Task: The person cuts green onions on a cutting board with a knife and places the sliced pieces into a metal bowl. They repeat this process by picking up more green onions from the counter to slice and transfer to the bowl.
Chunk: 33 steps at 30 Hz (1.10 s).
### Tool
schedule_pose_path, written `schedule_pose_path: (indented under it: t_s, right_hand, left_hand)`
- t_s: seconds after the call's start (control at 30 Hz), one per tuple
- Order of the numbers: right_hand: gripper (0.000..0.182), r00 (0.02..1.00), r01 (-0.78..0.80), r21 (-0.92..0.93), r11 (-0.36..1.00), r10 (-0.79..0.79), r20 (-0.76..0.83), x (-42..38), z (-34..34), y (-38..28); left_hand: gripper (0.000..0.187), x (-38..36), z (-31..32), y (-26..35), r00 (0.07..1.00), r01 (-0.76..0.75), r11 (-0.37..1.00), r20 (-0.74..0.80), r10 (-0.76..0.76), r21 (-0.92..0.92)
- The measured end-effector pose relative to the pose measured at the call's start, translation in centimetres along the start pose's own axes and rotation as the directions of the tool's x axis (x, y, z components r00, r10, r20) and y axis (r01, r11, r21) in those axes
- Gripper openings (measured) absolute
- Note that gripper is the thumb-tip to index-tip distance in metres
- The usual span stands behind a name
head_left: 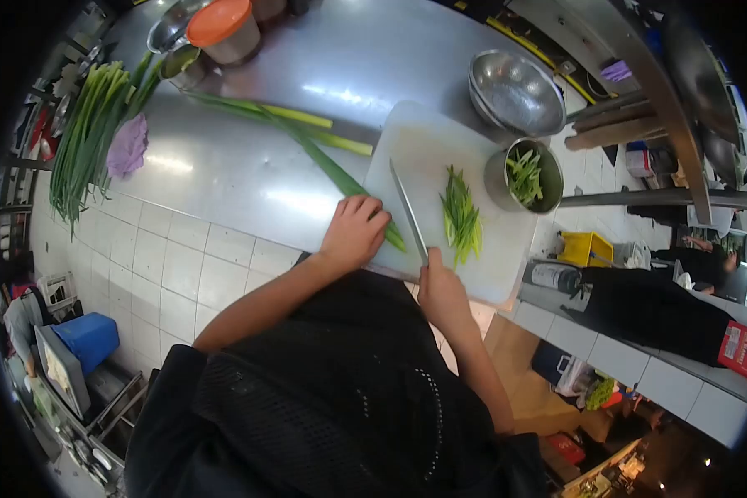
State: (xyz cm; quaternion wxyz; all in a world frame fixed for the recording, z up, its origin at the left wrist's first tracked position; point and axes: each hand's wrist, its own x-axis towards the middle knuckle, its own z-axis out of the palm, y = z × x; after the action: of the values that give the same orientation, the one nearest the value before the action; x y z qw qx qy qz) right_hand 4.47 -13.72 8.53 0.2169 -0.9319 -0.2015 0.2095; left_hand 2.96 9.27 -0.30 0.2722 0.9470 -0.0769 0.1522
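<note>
My left hand (357,230) is closed over a long green onion (319,158), pressing it down at the left edge of the white cutting board (419,133). The stalk's cut end pokes out below my fingers. My right hand (445,290) grips a kitchen knife (408,207) by its handle, the blade pointing away from me over the board, just right of the stalk. Beyond the blade lies a small pile of sliced green onion (460,216). A metal pot (496,176) holding more cut green pieces stands at the board's right side.
Nested steel bowls (519,91) sit behind the pot. More stalks (307,116) lie across the steel table (249,174). At the left edge, a big bunch of green onions (91,141) hangs over beside a purple cloth (128,148). An orange-lidded container (221,29) stands at the back.
</note>
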Motion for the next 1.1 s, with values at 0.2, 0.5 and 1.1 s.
schedule_pose_path:
  t_s: [0.2,0.5,1.1]
  right_hand:
    - [0.032,0.988,0.052,-0.068,0.996,-0.041,0.149,-2.3,-3.2,-4.1]
    - [0.032,0.988,-0.041,-0.040,0.998,0.047,0.150,-1.0,1.3,-1.0]
    - [0.023,0.996,-0.035,0.409,0.912,-0.004,0.094,3.9,1.1,3.4]
  left_hand:
    - [0.028,-0.2,0.5,-0.2,1.000,0.005,1.000,-0.009,-0.005,-0.027]
    - [0.028,-0.3,0.4,-0.4,0.999,-0.013,0.999,-0.045,0.011,-0.050]
    - [0.024,0.1,0.4,0.7,0.999,0.008,0.994,-0.053,-0.014,-0.106]
